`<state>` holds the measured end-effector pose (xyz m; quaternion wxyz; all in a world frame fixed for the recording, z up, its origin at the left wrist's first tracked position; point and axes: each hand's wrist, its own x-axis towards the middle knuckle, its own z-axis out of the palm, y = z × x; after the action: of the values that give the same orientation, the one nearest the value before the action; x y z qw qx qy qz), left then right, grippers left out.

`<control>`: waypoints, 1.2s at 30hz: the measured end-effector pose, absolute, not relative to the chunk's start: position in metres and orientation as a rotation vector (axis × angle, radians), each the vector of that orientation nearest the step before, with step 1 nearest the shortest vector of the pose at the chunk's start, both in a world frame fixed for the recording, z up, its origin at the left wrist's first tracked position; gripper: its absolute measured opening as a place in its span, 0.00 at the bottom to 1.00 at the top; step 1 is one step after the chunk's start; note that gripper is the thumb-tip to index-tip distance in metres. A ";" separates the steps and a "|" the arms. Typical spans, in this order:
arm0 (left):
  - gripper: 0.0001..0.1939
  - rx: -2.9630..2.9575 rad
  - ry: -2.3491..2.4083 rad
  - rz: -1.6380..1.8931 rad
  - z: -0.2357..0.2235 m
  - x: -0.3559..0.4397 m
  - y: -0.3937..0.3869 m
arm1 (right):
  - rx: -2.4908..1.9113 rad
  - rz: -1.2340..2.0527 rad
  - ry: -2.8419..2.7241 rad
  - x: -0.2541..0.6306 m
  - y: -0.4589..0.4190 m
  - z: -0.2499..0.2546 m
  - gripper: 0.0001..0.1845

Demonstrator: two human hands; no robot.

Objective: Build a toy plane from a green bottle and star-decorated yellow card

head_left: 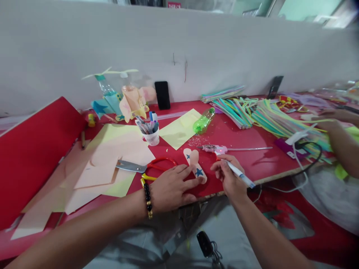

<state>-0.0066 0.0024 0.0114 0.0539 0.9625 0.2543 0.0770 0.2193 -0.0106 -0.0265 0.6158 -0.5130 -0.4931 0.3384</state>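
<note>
My left hand (174, 186) lies flat on the red table with fingers stretched out, its fingertips on a pale peach paper cut-out (202, 175) that has dark blue stars. A second, smaller peach piece sticks up beside the stars. To the right, my right hand (231, 175) is closed around a white marker (238, 172), whose blue-grey end points toward the table edge. Scissors (134, 167) with red and yellow handles lie by my left hand, blades over the paper. Just beyond my right hand is a pink glue gun (214, 148) with a long clear glue stick.
A cup of markers (151, 139) stands behind the scissors, near yellow paper (179, 130) and a green plastic bottle (203, 121). Paper-covered bottles (131, 102) and a phone (162, 95) are at the wall. Pipe cleaners (283, 119) and another person's arm (343, 140) are at right.
</note>
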 end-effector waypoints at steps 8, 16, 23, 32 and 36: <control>0.31 2.904 0.920 0.234 0.021 -0.021 0.000 | -1.189 0.780 -1.193 0.219 -0.013 -0.023 0.12; 0.27 2.911 1.102 0.135 0.030 -0.035 0.001 | -1.167 0.801 -1.219 0.220 -0.013 -0.027 0.12; 0.24 2.871 1.106 0.220 0.034 -0.048 0.007 | -1.158 0.809 -1.257 0.220 -0.014 -0.025 0.11; 0.19 2.704 1.211 0.526 0.035 -0.053 0.019 | -1.147 0.791 -1.297 0.222 -0.013 -0.029 0.12; 0.16 2.686 1.259 0.591 0.028 -0.055 0.024 | -1.146 0.775 -1.308 0.222 -0.011 -0.032 0.12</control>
<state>-0.0555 0.0240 0.0284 0.0586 0.8865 0.4155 0.1951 0.2225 -0.0115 -0.0316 0.5803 -0.4903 -0.5594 0.3315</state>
